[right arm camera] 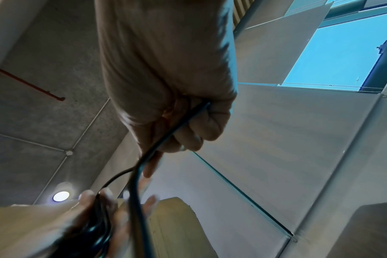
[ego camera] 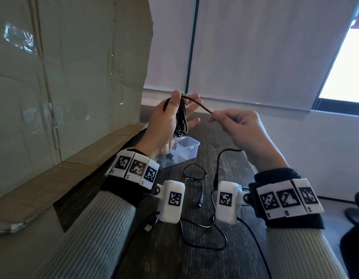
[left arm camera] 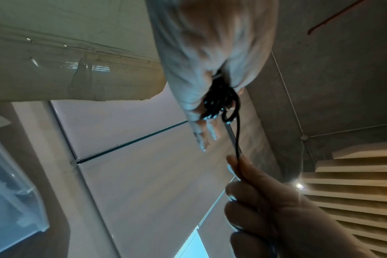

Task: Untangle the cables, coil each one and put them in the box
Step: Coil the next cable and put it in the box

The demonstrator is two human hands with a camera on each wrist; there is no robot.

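My left hand (ego camera: 174,115) is raised above the table and holds a coil of black cable (ego camera: 181,119), with the thumb pressed over the loops and the fingers spread behind them. The coil (left arm camera: 219,103) hangs from that palm in the left wrist view. From the coil a free strand (ego camera: 196,103) arcs right to my right hand (ego camera: 217,115), which pinches it between thumb and forefinger. The same strand (right arm camera: 172,134) runs through the curled right fingers. A second thin black cable (ego camera: 202,224) lies loose on the dark table. A clear plastic box (ego camera: 184,151) stands below my left hand.
A large cardboard sheet (ego camera: 63,77) leans along the left side of the dark wooden table (ego camera: 235,162). The loose cable's USB plug (ego camera: 148,228) and small plug (ego camera: 200,200) lie between my wrists. Something dark lies in the box's near compartment. Window blinds hang behind.
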